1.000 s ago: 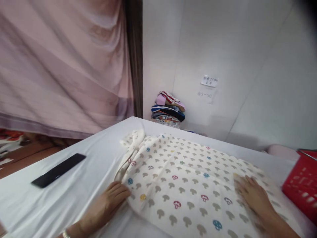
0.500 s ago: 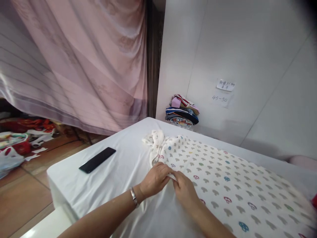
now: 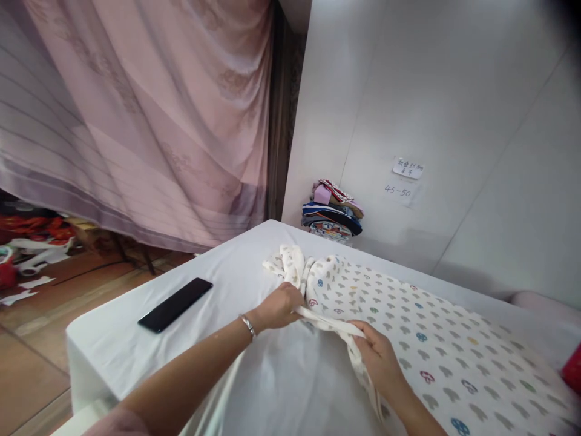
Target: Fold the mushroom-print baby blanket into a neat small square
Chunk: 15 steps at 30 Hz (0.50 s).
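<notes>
A cream cloth point(image 3: 390, 327) printed with grey, blue, red and green mushroom shapes lies spread over the white-covered table point(image 3: 236, 266). Its far left end is bunched into folds. My left hand point(image 3: 284, 304), with a silver bracelet at the wrist, is closed on the near edge of the cloth by the bunched part. My right hand point(image 3: 376, 351) grips the same edge further right, between thumb and fingers. Between the two hands the edge is stretched as a pale band, raised off the table. The fingertips of my left hand are partly hidden.
A black phone point(image 3: 176, 304) lies at the table's left. Behind the table rises a stack of folded clothes point(image 3: 333, 212) against a white wall with paper notes point(image 3: 403, 178). A pink curtain point(image 3: 181, 121) hangs at the left. Something red point(image 3: 572, 369) shows at the right edge.
My hands were together at the cloth's edge and are now apart. The right hand has moved right and nearer, drawing the edge out between them. The view has shifted slightly.
</notes>
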Each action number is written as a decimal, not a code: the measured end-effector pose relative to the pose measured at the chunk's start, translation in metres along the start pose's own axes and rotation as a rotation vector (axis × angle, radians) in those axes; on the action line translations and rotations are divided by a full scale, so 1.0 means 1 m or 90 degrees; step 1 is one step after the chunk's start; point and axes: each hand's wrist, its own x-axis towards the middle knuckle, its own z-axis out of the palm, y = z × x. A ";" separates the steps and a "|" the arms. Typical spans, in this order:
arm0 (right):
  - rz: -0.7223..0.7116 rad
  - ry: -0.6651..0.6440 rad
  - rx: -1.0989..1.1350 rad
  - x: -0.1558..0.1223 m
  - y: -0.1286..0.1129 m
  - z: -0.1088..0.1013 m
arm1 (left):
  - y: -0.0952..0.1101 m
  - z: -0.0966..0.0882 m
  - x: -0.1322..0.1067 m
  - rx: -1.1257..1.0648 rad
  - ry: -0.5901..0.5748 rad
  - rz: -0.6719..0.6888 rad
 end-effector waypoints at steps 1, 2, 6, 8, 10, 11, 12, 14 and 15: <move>-0.005 0.002 -0.012 0.000 0.000 0.000 | -0.009 -0.001 0.002 0.037 -0.028 0.001; -0.014 0.003 -0.026 0.000 0.001 0.000 | -0.017 -0.002 0.003 0.074 -0.060 0.006; -0.058 -0.024 -0.074 0.000 0.007 0.002 | -0.047 -0.009 0.015 0.194 -0.151 0.040; -0.082 -0.035 -0.091 -0.001 0.010 0.003 | -0.056 -0.018 0.020 0.237 -0.124 0.014; -0.107 -0.043 -0.125 -0.003 0.010 0.004 | -0.058 -0.027 0.020 0.255 -0.040 -0.030; -0.121 -0.058 -0.151 -0.004 0.010 0.004 | -0.057 -0.031 0.016 0.257 0.005 -0.047; -0.134 -0.083 -0.183 -0.006 0.009 0.004 | -0.056 -0.032 0.009 0.255 0.036 -0.056; -0.153 -0.155 -0.245 -0.010 0.007 0.005 | -0.052 -0.030 -0.011 0.239 0.040 -0.063; -0.162 -0.194 -0.271 -0.012 0.006 0.006 | -0.050 -0.027 -0.023 0.219 0.018 -0.074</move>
